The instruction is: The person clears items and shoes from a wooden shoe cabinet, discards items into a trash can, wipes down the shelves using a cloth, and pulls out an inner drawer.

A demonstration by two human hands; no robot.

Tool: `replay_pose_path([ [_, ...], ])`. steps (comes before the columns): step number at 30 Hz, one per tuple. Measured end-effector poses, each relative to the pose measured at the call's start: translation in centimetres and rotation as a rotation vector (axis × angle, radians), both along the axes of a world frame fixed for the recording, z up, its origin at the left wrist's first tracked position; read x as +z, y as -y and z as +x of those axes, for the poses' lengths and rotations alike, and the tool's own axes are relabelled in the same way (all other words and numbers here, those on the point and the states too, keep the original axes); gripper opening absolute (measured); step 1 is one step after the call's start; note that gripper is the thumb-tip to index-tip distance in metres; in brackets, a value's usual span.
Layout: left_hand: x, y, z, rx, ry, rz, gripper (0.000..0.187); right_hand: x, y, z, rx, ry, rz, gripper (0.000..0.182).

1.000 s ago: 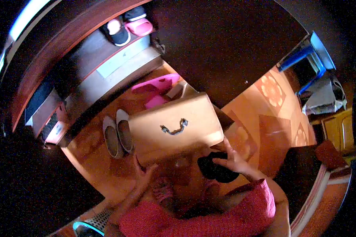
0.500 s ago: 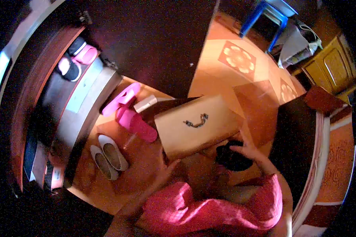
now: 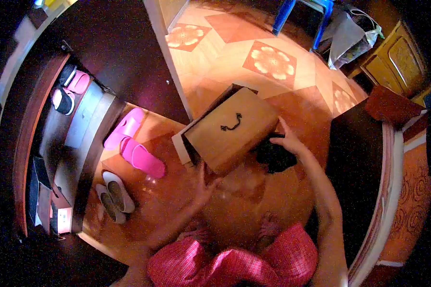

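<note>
A brown cardboard box (image 3: 237,129) with a dark curved cord on its face is held tilted above the tiled floor. At its lower left corner is my left hand (image 3: 207,184), fingers pressed against the box edge. My right hand (image 3: 288,138) grips the box's right end with some fingers; a black item (image 3: 275,157) hangs or lies just below that hand, and whether the hand holds it too is unclear. Left of the box, pink slippers (image 3: 141,157) and a pair of pale flat shoes (image 3: 116,197) rest on the floor.
An open shoe cabinet (image 3: 84,119) with shoes and boxes inside stands at the left, its dark door (image 3: 134,57) extending behind the slippers. A blue stool (image 3: 304,12), a bag (image 3: 349,43) and a wooden cupboard (image 3: 400,64) are at the upper right.
The box has shifted up and tilted more steeply, with both hands moving along. More of the patterned floor shows behind it, and my bare feet have come into view.
</note>
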State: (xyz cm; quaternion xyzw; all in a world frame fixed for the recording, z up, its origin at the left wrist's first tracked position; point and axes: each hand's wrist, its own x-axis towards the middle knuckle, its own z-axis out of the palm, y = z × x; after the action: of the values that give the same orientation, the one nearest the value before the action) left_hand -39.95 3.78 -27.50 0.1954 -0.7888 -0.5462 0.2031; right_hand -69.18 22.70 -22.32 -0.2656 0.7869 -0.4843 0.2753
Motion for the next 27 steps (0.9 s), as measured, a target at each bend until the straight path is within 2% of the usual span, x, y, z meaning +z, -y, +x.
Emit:
replay_pose_path([
  [1,-1.4,0.4,0.0,0.008,0.001,-0.004,0.082,-1.1,0.0,-0.9,0.052,-0.025,-0.015,0.095],
  [2,-3.0,1.1,0.2,0.034,0.103,-0.190,0.077,-1.3,0.0,-1.3,0.062,-0.026,-0.018,0.095],
  [4,-2.4,1.4,0.7,0.067,0.216,-0.375,0.073,-1.5,0.2,-1.0,0.026,0.114,-0.089,0.093],
  [6,1.9,1.4,0.5,0.072,0.479,-1.037,0.059,-0.1,0.4,-0.3,0.029,0.065,-0.104,0.088],
  [7,1.3,1.8,0.6,0.071,0.486,-1.041,0.059,0.7,0.5,0.1,0.027,0.006,-0.119,0.083],
  [9,0.9,2.2,0.0,0.042,0.283,-0.406,0.043,2.0,0.5,1.1,0.085,-0.061,-0.074,0.078],
  [10,1.5,2.1,-0.1,0.041,0.291,-0.408,0.043,2.1,0.3,1.5,0.140,-0.129,-0.024,0.073],
  [11,4.8,1.5,-0.8,0.073,0.256,-0.413,0.039,1.6,-0.2,1.9,0.138,-0.120,-0.027,0.073],
  [13,8.8,1.6,-3.0,0.102,0.227,-0.422,0.036,0.7,-0.8,2.7,0.128,-0.053,0.079,0.059],
  [14,10.0,1.9,-4.3,0.001,0.182,-0.597,0.033,-0.4,-1.0,2.8,0.235,-0.035,0.052,0.042],
  [15,10.6,2.2,-5.8,-0.103,0.132,-0.770,0.031,-1.5,-0.9,3.2,0.234,-0.030,0.052,0.042],
  [17,9.7,2.6,-9.8,-0.195,0.067,-0.567,0.035,-3.5,0.1,4.3,0.290,0.051,0.159,0.031],
  [18,9.2,2.9,-11.6,-0.200,0.067,-0.568,0.035,-4.5,0.9,4.9,0.285,0.053,0.158,0.031],
  [20,8.7,3.4,-14.3,-0.234,0.074,-0.828,0.038,-6.3,2.7,5.9,0.066,0.001,0.090,0.028],
  [21,8.5,3.1,-15.0,-0.237,0.077,-0.829,0.038,-7.6,3.3,6.0,0.064,0.006,0.088,0.028],
  [23,8.4,2.6,-16.0,-0.201,0.296,-0.918,0.038,-8.7,4.3,6.1,-0.072,0.075,0.093,0.029],
  [27,8.7,2.6,-16.7,-0.139,0.282,-0.965,0.033,-8.1,4.3,6.7,-0.090,-0.008,0.066,0.028],
])
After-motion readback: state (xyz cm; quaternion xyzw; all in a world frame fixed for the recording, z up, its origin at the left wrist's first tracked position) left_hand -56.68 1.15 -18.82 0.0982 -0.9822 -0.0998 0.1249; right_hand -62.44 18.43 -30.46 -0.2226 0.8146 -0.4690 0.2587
